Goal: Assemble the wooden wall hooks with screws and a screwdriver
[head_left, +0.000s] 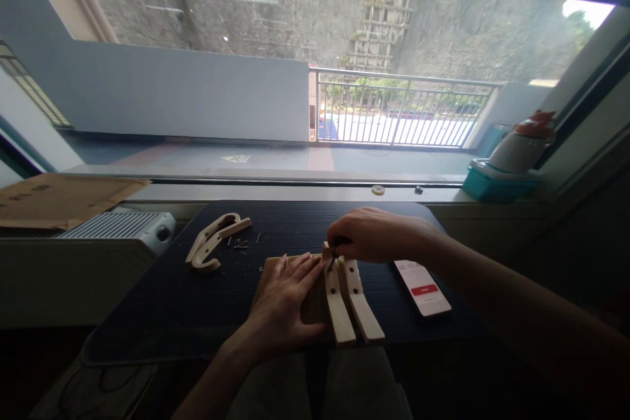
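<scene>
My left hand (288,298) lies flat with spread fingers on a wooden board (311,298), pressing it to the dark table. Two pale wooden pieces (342,315) with drilled holes stand side by side along the board's right edge, their lower ends reaching toward me. Over the far end of the left piece, my right hand (377,235) is closed around a thin dark tool (335,253). The tool's tip points down at a hole there; its grip is mostly hidden by my fingers.
Two curved wooden pieces (216,239) and several screws (241,245) lie on the dark table (167,302) at the left. A phone (424,292) showing a timer rests at the right. On the windowsill are a roll of tape (378,189) and a teal box (497,184) with a bottle.
</scene>
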`<state>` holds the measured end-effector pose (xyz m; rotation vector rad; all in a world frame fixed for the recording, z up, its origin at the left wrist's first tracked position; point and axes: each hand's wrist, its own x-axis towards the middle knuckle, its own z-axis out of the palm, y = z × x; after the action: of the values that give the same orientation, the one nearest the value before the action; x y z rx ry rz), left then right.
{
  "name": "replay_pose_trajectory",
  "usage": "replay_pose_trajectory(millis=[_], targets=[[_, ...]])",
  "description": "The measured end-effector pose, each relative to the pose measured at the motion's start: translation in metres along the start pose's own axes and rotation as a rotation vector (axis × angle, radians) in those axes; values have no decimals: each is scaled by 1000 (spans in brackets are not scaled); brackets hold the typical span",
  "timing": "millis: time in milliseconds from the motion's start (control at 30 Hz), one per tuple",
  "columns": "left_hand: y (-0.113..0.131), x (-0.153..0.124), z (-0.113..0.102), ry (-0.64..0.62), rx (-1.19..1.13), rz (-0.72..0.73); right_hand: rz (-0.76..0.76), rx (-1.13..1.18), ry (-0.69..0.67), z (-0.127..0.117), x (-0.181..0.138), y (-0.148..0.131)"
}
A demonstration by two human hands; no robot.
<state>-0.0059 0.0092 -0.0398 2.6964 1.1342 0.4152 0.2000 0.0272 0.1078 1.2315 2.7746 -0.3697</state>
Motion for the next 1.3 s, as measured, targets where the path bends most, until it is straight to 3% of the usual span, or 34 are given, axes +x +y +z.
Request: replay_pose_trajectory(millis=[300, 633, 1000, 1300], targets=[[1, 2, -1, -10, 6, -6, 32, 24, 33, 7, 7, 4], [2, 2, -2, -38, 15, -17, -5, 72, -5, -3, 3, 7], [-1, 1, 0, -16, -7, 4, 22, 114, 0, 7, 8, 14], [-1, 1, 2, -20, 24, 0, 41, 28, 23, 6, 9, 5]])
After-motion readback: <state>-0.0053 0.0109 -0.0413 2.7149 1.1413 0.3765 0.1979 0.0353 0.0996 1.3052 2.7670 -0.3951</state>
